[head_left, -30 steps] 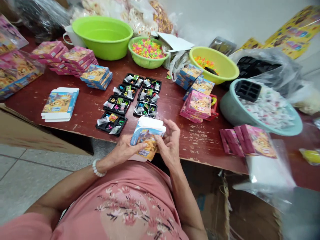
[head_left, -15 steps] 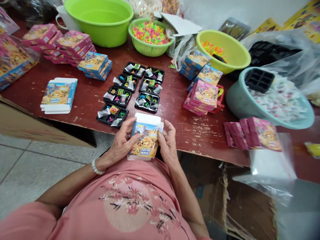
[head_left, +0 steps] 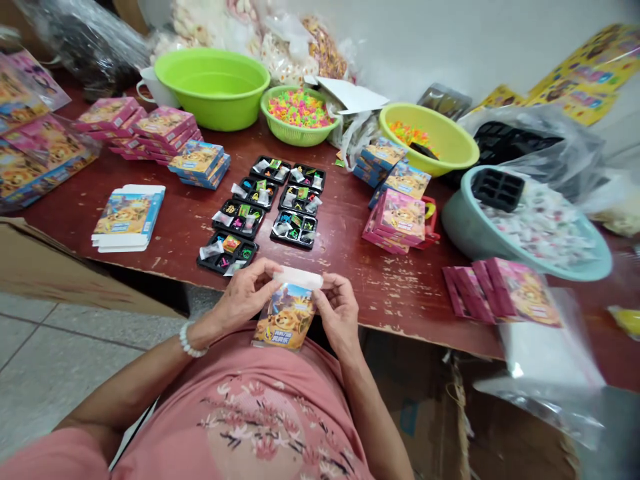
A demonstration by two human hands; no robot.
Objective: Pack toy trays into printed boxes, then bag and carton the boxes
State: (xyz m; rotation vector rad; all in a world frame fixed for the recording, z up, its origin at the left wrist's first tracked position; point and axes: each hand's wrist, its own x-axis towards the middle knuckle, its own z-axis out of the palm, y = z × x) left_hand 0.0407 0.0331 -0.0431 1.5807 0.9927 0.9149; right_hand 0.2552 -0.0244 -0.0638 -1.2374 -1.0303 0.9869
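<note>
A small blue printed cardboard box with a picture on its front is held against my body, its white top flap standing up. My left hand pinches the upper left corner by the flap. At the upper right corner, my right hand grips the box with thumb in front and fingers behind. Just beyond the hands, two columns of black compartment trays hold small colourful pieces and white sachets. To the left lies a stack of flat blue cartons with white flaps.
Pink boxes and blue boxes are stacked at back left. Behind stand a green basin, a green basket and a yellow basin. A light-blue tub of sachets and more pink boxes are at right.
Both hands have moved from the sides of the box up to its top corners, at the white flap. The camera view has shifted, so the table appears lower.
</note>
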